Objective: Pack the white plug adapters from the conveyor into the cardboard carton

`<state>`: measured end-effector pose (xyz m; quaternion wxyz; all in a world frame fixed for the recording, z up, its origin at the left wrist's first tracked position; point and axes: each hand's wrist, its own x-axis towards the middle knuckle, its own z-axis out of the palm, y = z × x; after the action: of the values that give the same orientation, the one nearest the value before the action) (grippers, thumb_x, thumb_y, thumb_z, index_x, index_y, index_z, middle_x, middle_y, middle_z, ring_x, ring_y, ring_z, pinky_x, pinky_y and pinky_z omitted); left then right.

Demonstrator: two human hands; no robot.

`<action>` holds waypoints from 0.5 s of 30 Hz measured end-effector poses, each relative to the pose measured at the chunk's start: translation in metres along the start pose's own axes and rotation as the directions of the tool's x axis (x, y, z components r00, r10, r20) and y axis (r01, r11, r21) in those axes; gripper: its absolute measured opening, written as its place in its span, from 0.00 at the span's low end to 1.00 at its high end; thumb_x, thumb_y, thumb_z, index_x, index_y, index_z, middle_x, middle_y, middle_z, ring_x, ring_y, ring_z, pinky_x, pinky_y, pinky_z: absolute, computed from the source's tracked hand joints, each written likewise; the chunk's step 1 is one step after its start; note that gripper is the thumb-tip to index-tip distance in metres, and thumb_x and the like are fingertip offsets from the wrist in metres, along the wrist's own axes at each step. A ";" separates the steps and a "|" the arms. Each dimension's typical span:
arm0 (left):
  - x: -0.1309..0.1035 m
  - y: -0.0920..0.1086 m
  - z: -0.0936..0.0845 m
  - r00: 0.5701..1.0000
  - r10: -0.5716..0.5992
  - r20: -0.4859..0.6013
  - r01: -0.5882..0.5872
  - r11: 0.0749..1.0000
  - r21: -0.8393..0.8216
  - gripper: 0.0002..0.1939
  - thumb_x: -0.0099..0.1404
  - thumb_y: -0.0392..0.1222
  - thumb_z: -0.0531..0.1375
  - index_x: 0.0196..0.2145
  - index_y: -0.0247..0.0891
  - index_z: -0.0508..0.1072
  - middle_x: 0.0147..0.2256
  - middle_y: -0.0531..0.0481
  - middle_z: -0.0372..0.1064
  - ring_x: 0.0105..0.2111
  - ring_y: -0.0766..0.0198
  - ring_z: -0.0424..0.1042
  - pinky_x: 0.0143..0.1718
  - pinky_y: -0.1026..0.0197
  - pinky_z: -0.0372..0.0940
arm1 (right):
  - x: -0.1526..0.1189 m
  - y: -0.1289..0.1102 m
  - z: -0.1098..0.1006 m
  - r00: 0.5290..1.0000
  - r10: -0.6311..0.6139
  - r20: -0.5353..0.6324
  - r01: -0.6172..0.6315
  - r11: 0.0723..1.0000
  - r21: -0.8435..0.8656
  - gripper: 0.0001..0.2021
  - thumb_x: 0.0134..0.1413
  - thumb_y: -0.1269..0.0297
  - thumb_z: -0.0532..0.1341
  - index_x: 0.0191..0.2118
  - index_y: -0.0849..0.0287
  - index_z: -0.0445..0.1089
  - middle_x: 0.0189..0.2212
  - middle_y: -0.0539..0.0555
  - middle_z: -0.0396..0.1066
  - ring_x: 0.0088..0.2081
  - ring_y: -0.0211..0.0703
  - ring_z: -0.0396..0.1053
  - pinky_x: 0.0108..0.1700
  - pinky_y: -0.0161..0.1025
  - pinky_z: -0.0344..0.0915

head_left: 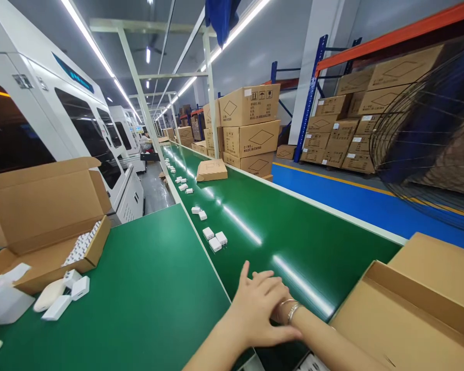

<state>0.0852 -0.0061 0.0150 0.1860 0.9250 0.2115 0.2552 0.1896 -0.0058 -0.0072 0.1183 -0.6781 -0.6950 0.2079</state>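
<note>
My left hand (257, 307) reaches in from the bottom with its fingers spread and thumb apart. It lies across my right hand (281, 309), around the wrist, where a silver bracelet (293, 312) shows. Most of my right hand is hidden behind the left, so its fingers cannot be made out. Both hands are above the near part of the green conveyor belt (251, 216). Just beyond them on the belt sits a cluster of white plug adapters (215, 245). A pair of adapters (199, 212) lies farther up, with several more trailing into the distance.
Left, on a green table (147, 288), stands an open carton (42, 206) with rows of white pieces, beside loose white blocks (58, 308). An open cardboard box (406, 319) is at right. A flat carton (212, 170) rests on the belt. A fan (421, 129) stands right.
</note>
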 end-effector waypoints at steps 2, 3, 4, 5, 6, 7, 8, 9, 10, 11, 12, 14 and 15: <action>-0.013 -0.017 -0.004 0.975 -0.161 -0.154 0.149 0.985 -0.083 0.20 0.58 0.52 0.53 0.45 0.42 0.67 0.45 0.47 0.68 0.48 0.55 0.63 0.58 0.40 0.39 | -0.001 0.004 -0.002 0.997 -0.028 0.066 0.027 1.000 0.012 0.13 0.56 0.59 0.58 0.45 0.58 0.65 0.44 0.55 0.65 0.43 0.48 0.64 0.43 0.51 0.64; -0.018 -0.025 -0.006 0.939 -0.255 -0.231 0.227 0.964 -0.140 0.18 0.60 0.51 0.51 0.43 0.41 0.68 0.42 0.46 0.69 0.45 0.56 0.65 0.57 0.41 0.43 | -0.001 0.006 -0.004 0.994 -0.047 0.094 0.046 0.999 0.014 0.12 0.56 0.59 0.58 0.44 0.58 0.66 0.44 0.55 0.65 0.43 0.47 0.64 0.44 0.51 0.63; -0.022 -0.034 -0.007 0.885 -0.355 -0.302 0.300 0.929 -0.215 0.17 0.62 0.51 0.48 0.41 0.40 0.69 0.39 0.46 0.70 0.42 0.57 0.67 0.55 0.43 0.48 | -0.002 0.008 -0.007 0.992 -0.058 0.111 0.055 0.998 0.030 0.12 0.55 0.59 0.59 0.43 0.59 0.66 0.43 0.54 0.66 0.43 0.47 0.64 0.46 0.51 0.61; -0.026 -0.041 -0.008 0.816 -0.451 -0.361 0.356 0.885 -0.301 0.18 0.63 0.50 0.45 0.38 0.39 0.70 0.36 0.46 0.70 0.40 0.58 0.68 0.52 0.45 0.54 | -0.002 0.010 -0.010 0.991 -0.065 0.119 0.058 0.997 0.057 0.13 0.54 0.59 0.59 0.42 0.60 0.66 0.41 0.54 0.67 0.42 0.47 0.65 0.46 0.53 0.61; -0.028 -0.048 -0.009 0.744 -0.534 -0.401 0.391 0.835 -0.387 0.20 0.64 0.51 0.43 0.36 0.38 0.70 0.34 0.46 0.70 0.37 0.59 0.68 0.48 0.49 0.59 | -0.002 0.011 -0.015 0.991 -0.066 0.121 0.055 0.994 0.095 0.12 0.53 0.59 0.59 0.41 0.60 0.67 0.39 0.54 0.68 0.41 0.48 0.65 0.45 0.53 0.61; -0.029 -0.054 -0.009 0.679 -0.600 -0.422 0.405 0.787 -0.466 0.22 0.64 0.52 0.42 0.35 0.37 0.70 0.31 0.46 0.70 0.35 0.59 0.69 0.44 0.52 0.62 | -0.003 0.012 -0.020 0.991 -0.064 0.118 0.046 0.988 0.146 0.12 0.54 0.58 0.58 0.40 0.59 0.67 0.37 0.54 0.69 0.39 0.48 0.66 0.45 0.53 0.61; -0.030 -0.059 -0.010 0.631 -0.647 -0.428 0.407 0.745 -0.528 0.23 0.64 0.53 0.41 0.33 0.37 0.70 0.29 0.47 0.69 0.33 0.60 0.69 0.40 0.55 0.64 | -0.006 0.013 -0.026 0.992 -0.062 0.113 0.037 0.977 0.208 0.12 0.55 0.57 0.55 0.41 0.58 0.66 0.35 0.54 0.69 0.37 0.48 0.67 0.44 0.53 0.62; -0.030 -0.062 -0.010 0.602 -0.678 -0.422 0.404 0.715 -0.571 0.24 0.64 0.54 0.41 0.32 0.37 0.69 0.26 0.48 0.68 0.31 0.61 0.68 0.36 0.57 0.64 | -0.011 0.014 -0.032 0.993 -0.058 0.106 0.027 0.962 0.272 0.14 0.56 0.54 0.52 0.43 0.57 0.65 0.35 0.54 0.69 0.37 0.49 0.67 0.43 0.52 0.63; -0.030 -0.065 -0.010 0.589 -0.697 -0.410 0.405 0.693 -0.596 0.24 0.64 0.55 0.41 0.31 0.37 0.69 0.24 0.49 0.67 0.29 0.61 0.68 0.34 0.59 0.64 | -0.019 0.014 -0.038 0.994 -0.054 0.094 0.021 0.946 0.324 0.18 0.58 0.52 0.46 0.45 0.56 0.63 0.36 0.55 0.70 0.38 0.49 0.68 0.43 0.50 0.64; -0.030 -0.066 -0.010 0.583 -0.711 -0.393 0.410 0.675 -0.613 0.24 0.64 0.56 0.42 0.31 0.37 0.69 0.23 0.50 0.66 0.27 0.62 0.68 0.33 0.60 0.64 | -0.030 0.015 -0.044 0.995 -0.042 0.090 0.003 0.916 0.402 0.22 0.59 0.49 0.40 0.48 0.55 0.61 0.37 0.55 0.69 0.39 0.48 0.68 0.43 0.48 0.65; -0.030 -0.067 -0.009 0.580 -0.722 -0.377 0.419 0.661 -0.622 0.24 0.63 0.56 0.42 0.31 0.37 0.68 0.21 0.51 0.66 0.25 0.63 0.67 0.31 0.61 0.63 | -0.043 0.016 -0.048 0.994 -0.014 0.108 -0.044 0.855 0.517 0.26 0.58 0.46 0.36 0.50 0.54 0.59 0.39 0.55 0.69 0.41 0.48 0.68 0.44 0.46 0.65; -0.030 -0.067 -0.008 0.578 -0.736 -0.352 0.443 0.646 -0.622 0.23 0.63 0.55 0.42 0.32 0.37 0.68 0.20 0.53 0.65 0.23 0.64 0.66 0.30 0.62 0.62 | -0.076 0.021 -0.053 0.975 0.056 0.214 -0.206 0.588 0.782 0.31 0.54 0.39 0.33 0.50 0.50 0.59 0.41 0.55 0.69 0.42 0.48 0.68 0.46 0.46 0.64; -0.030 -0.066 -0.007 0.580 -0.739 -0.344 0.455 0.643 -0.615 0.22 0.63 0.55 0.42 0.32 0.38 0.68 0.20 0.53 0.65 0.23 0.65 0.66 0.29 0.62 0.62 | -0.093 0.025 -0.052 0.956 0.086 0.279 -0.289 0.412 0.864 0.33 0.51 0.35 0.34 0.47 0.49 0.62 0.39 0.54 0.70 0.40 0.48 0.68 0.46 0.46 0.64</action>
<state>0.0387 0.0367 -0.0211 0.4056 0.5979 0.4982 0.4793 0.2398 -0.0917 0.0390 0.3685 -0.5615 -0.4051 0.6204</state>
